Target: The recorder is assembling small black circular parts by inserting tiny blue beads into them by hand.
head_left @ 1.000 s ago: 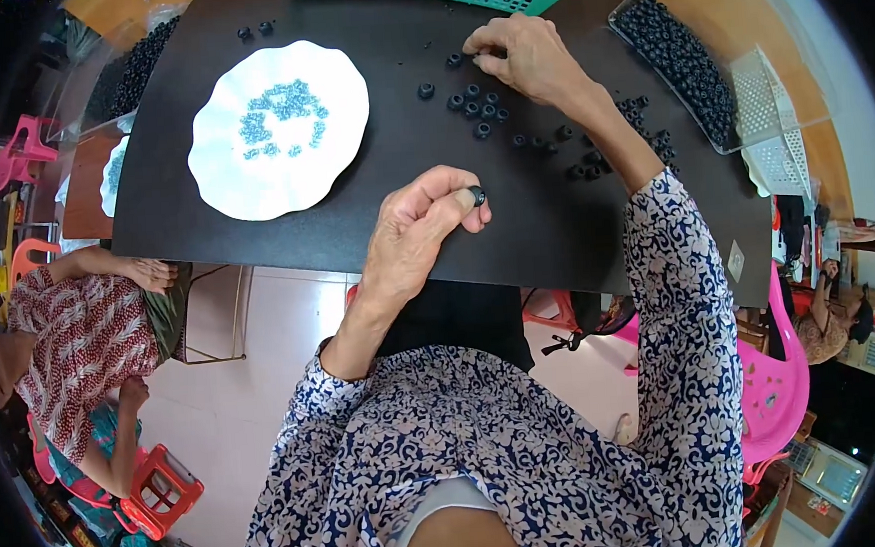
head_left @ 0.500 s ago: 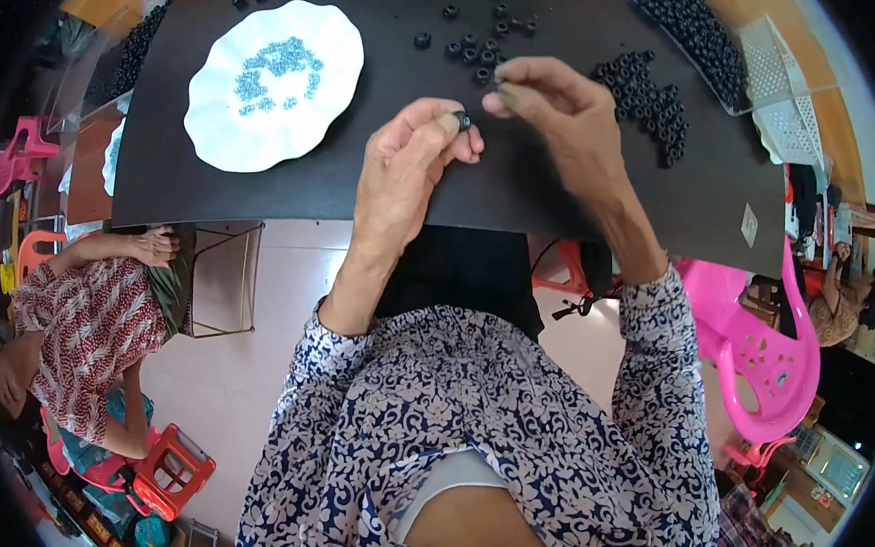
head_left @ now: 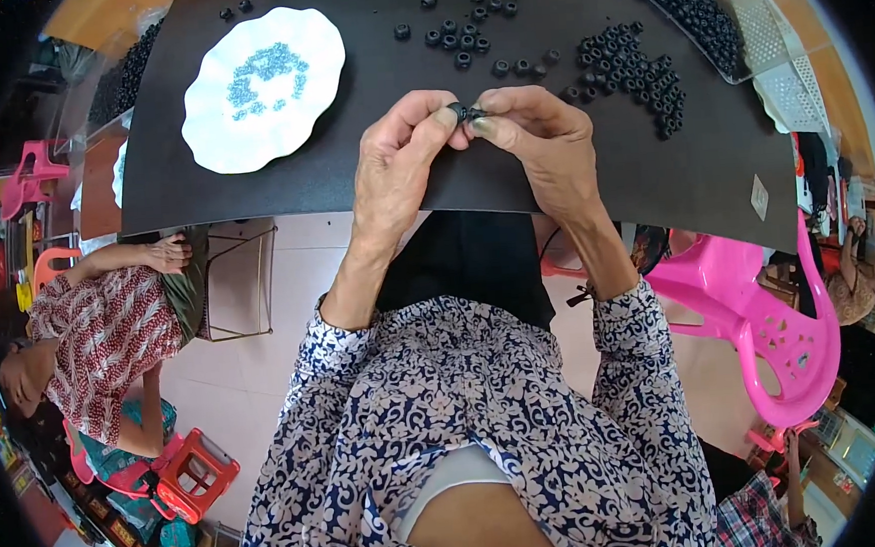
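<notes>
My left hand (head_left: pixel 389 166) pinches a small black ring-shaped part (head_left: pixel 460 111) between thumb and fingers above the table's near edge. My right hand (head_left: pixel 550 151) meets it from the right, its thumb and fingertips closed on a small dark piece (head_left: pixel 476 114) pressed against that part. The fingers cover most of both, so how they join cannot be made out. Beyond the hands, several black ring-shaped parts (head_left: pixel 464 41) lie loose on the dark table (head_left: pixel 372 187). A denser pile of black parts (head_left: pixel 636 71) sits to the right of them.
On the left, a white wavy-rimmed plate (head_left: pixel 206 127) holds tiny greyish bits (head_left: pixel 265 78). A clear tray of black parts (head_left: pixel 676 3) and a white perforated basket (head_left: pixel 774 37) stand at the far right. A pink chair (head_left: pixel 761 324) is at my right; a person (head_left: pixel 121 333) sits at left.
My right hand has moved left, from apart to touching the part in my left hand. Black parts behind it have come into sight. The whole view has shifted slightly.
</notes>
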Demonstrator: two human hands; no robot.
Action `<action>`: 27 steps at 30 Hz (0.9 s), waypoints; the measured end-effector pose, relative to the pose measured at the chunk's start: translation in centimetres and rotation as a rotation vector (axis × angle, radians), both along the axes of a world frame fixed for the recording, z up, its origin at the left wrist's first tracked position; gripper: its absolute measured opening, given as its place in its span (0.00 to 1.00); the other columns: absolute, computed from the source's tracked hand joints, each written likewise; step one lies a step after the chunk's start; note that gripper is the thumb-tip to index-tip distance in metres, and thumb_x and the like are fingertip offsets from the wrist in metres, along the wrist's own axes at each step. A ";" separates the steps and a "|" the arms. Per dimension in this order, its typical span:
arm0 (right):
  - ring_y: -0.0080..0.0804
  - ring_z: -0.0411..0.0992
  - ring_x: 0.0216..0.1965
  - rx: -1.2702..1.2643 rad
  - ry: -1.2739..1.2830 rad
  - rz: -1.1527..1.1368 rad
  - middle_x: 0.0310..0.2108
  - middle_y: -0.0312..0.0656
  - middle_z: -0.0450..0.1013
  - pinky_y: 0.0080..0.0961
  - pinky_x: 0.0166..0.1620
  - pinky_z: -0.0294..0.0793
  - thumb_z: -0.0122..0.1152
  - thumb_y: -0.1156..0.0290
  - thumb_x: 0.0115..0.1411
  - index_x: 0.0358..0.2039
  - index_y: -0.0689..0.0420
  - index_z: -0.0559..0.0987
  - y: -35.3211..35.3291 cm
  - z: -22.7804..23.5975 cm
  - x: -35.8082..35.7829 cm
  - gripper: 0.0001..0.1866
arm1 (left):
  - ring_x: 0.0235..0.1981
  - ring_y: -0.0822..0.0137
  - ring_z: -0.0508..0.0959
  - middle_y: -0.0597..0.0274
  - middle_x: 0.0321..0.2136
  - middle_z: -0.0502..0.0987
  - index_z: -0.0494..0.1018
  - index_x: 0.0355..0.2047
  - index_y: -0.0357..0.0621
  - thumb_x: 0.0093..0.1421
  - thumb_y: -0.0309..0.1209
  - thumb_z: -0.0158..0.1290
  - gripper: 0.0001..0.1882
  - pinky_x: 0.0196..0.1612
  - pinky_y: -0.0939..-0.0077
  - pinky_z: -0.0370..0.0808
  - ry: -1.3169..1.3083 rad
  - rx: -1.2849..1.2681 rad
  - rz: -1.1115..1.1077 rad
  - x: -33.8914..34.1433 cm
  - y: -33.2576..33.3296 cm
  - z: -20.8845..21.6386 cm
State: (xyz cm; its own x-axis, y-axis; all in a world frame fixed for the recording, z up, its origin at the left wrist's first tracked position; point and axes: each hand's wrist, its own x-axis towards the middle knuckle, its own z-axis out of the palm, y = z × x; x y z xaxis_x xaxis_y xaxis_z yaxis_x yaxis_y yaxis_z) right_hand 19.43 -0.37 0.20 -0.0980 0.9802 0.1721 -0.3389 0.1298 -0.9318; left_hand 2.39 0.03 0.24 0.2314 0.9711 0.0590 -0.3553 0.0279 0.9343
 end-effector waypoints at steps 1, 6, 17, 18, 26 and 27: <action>0.26 0.77 0.39 -0.005 0.019 0.010 0.36 0.40 0.78 0.20 0.47 0.76 0.64 0.84 0.54 0.38 0.63 0.80 0.0 0.0 0.0 0.10 | 0.34 0.73 0.75 0.61 0.31 0.76 0.73 0.42 0.33 0.65 0.28 0.48 0.11 0.43 0.78 0.73 0.005 0.004 -0.008 0.0 0.0 -0.1; 0.25 0.76 0.39 -0.006 0.008 0.007 0.37 0.40 0.77 0.19 0.47 0.75 0.65 0.84 0.53 0.38 0.62 0.80 -0.1 0.0 0.0 0.10 | 0.33 0.77 0.74 0.65 0.29 0.76 0.74 0.39 0.33 0.65 0.27 0.48 0.09 0.42 0.84 0.71 0.023 0.008 0.018 0.3 -0.2 0.3; 0.22 0.75 0.40 -0.023 0.020 0.026 0.38 0.37 0.77 0.18 0.47 0.74 0.66 0.83 0.53 0.37 0.61 0.80 0.0 0.5 -0.3 0.10 | 0.33 0.77 0.74 0.65 0.30 0.76 0.74 0.40 0.33 0.65 0.27 0.48 0.09 0.41 0.83 0.71 0.073 0.025 0.034 0.1 -0.2 0.5; 0.22 0.75 0.40 -0.023 0.020 0.026 0.38 0.37 0.77 0.18 0.47 0.74 0.66 0.83 0.53 0.37 0.61 0.80 0.0 0.5 -0.3 0.10 | 0.33 0.77 0.74 0.65 0.30 0.76 0.74 0.40 0.33 0.65 0.27 0.49 0.09 0.40 0.83 0.71 0.068 0.027 0.033 0.2 -0.2 0.6; 0.22 0.74 0.40 0.002 0.031 0.038 0.37 0.37 0.76 0.17 0.46 0.74 0.66 0.83 0.53 0.36 0.62 0.80 -0.1 0.6 -0.3 0.10 | 0.32 0.78 0.74 0.66 0.28 0.75 0.74 0.39 0.34 0.65 0.29 0.49 0.10 0.38 0.85 0.71 0.124 0.038 0.033 0.1 -0.2 0.4; 0.22 0.74 0.40 0.000 0.031 0.039 0.37 0.37 0.76 0.17 0.46 0.74 0.66 0.83 0.53 0.36 0.62 0.80 -0.1 0.6 -0.3 0.10 | 0.32 0.78 0.74 0.66 0.28 0.75 0.74 0.39 0.34 0.65 0.30 0.49 0.10 0.38 0.85 0.70 0.127 0.044 0.037 0.1 -0.2 0.4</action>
State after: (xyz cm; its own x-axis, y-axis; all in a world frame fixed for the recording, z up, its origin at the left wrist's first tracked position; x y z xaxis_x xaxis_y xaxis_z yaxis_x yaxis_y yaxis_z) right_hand 19.10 -0.51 0.78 -0.1308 0.9757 0.1759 -0.3728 0.1160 -0.9206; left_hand 2.50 -0.19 0.61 0.2039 0.9761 0.0746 -0.2345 -0.0253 0.9718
